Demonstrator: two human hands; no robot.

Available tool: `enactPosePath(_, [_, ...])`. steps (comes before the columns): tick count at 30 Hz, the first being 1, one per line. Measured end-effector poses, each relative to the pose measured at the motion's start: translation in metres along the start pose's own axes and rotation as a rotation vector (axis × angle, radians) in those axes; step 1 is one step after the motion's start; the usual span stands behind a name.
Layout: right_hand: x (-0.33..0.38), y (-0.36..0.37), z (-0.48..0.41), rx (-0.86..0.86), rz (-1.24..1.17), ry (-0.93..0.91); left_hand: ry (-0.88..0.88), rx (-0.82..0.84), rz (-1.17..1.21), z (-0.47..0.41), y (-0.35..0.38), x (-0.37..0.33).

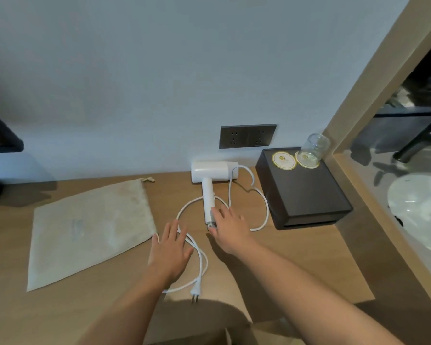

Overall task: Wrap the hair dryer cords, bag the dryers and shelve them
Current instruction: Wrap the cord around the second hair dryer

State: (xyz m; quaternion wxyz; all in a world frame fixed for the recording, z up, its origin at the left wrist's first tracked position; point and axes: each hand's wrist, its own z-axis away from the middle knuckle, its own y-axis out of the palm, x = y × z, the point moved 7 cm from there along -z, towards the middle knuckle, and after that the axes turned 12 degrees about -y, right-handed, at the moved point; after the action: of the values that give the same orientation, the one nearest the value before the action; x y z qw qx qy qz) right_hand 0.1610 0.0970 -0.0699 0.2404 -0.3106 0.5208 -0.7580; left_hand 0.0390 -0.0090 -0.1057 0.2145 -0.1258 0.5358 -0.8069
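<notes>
The hair dryer (214,171) lies on the wooden counter (296,265) at the far side, its body against the wall just below the outlet (246,136) and its handle (207,200) pointing toward the near edge. Its white cord (267,210) sprawls in loose loops to the left and right of the handle, and the plug (194,292) lies at the near end.

The left hand (169,247) lies flat over two strands of cord, fingers straight and spread, gripping nothing. The right hand (230,225) reaches over the near end of the handle with its fingers extended and not closed round it. Whether its fingertips touch the handle, I cannot tell.

The main risk, as I judge it, sits on the right. One wide loop runs just beside the black box (301,190), which carries an upturned glass (314,150). If the dryer is lifted or the cord is drawn in quickly, that loop could catch the box's corner and jolt it, tipping the glass. The overlapping loops under the left hand could also cinch into a knot if they are pulled from the plug end first. A jerked plug might whip across the counter.

The cloth bag (90,230) lies flat to the left, well apart from the dryer, its mouth at the far end. A loosely wrapped cord would likely snag there.
</notes>
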Motion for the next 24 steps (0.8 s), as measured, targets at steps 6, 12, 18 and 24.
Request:
enactPosePath(6, [-0.009, 0.008, -0.041, -0.004, -0.03, 0.01, 0.014, 0.066, -0.131, -0.019, 0.016, 0.003])
enactPosePath(12, [-0.01, 0.007, -0.07, -0.03, -0.086, 0.025, 0.061, 0.04, -0.08, -0.026, 0.032, 0.008])
enactPosePath(18, [-0.015, 0.005, -0.084, -0.128, -0.342, 0.23, 0.017, -0.014, -0.091, -0.031, 0.035, 0.011])
enactPosePath(24, [-0.027, 0.007, -0.084, -0.162, -0.536, 0.47, -0.004, 0.022, -0.118, -0.031, 0.031, 0.008])
